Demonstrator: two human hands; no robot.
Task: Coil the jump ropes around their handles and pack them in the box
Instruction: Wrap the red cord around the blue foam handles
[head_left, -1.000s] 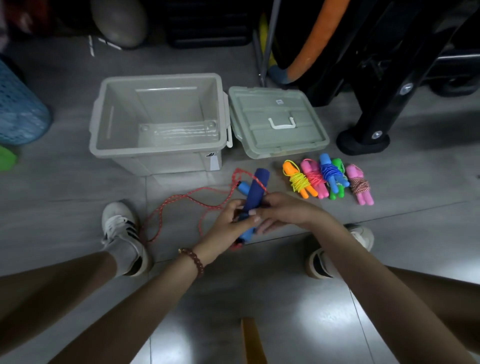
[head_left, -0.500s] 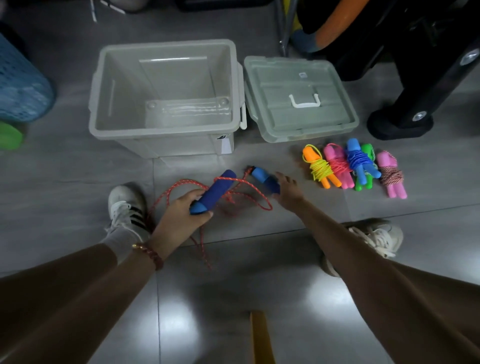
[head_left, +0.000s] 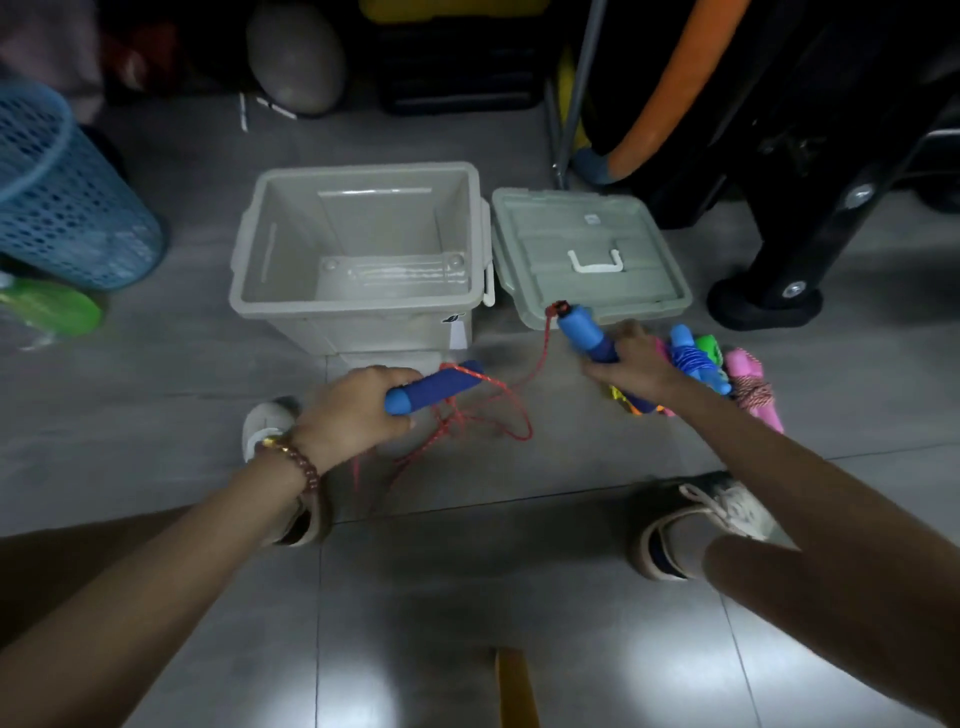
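**Change of state.** One second earlier both hands met on the paired blue handles. Half a second earlier they had parted, and the right hand was reaching for a handle lying on the floor. Now the left hand (head_left: 358, 415) grips one blue handle (head_left: 434, 387), fingers curled round it. The right hand (head_left: 634, 366) grips the second blue handle (head_left: 584, 330) and has raised it off the floor. The two handles are well apart. The red rope (head_left: 511, 415) runs slack between them, looping onto the floor below and to the right of the left hand.

**Meaning for the task.** This rope is judged uncoiled. The handles must be brought together again before winding can begin. The box (head_left: 353, 307) stands open just beyond the left hand and appears to hold no rope. Its lid (head_left: 623, 228) lies beyond the right hand. The coiled ropes (head_left: 696, 361) lie just beside the right hand on its outer side, not yet packed.

**Surface and room.** The floor (head_left: 156, 415) is grey tile with bright reflections near the person. A blue mesh basket (head_left: 67, 208) stands far to the left of the left hand. A black stand (head_left: 769, 306) and an orange tube (head_left: 670, 93) lie beyond the right hand. The room is dim.
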